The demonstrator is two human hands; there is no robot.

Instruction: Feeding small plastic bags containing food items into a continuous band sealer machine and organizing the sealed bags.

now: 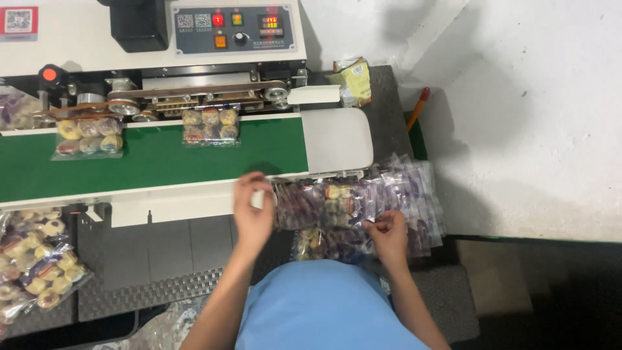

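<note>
left hand (253, 210) pinches top bag's left edge | right hand (389, 234) pinches right edge | bag pile (363, 210) beside belt (155, 159) end | light, soft, slippery; grip edges

- The person wears a light blue top (324, 308); it fills the lower middle of the view, below the green conveyor belt (155, 159).
- The cloth is plain and smooth, with no print, pocket, button or seam showing.
- Both forearms are bare from where they come out beside the blue cloth up to the wrists; no sleeve edge shows.
- The left hand (253, 210), at the belt's near edge, is bare: no glove, ring or watch to be seen.
- The right hand (389, 233), further right of the belt's end, is likewise ungloved, with nothing on the wrist.
</note>
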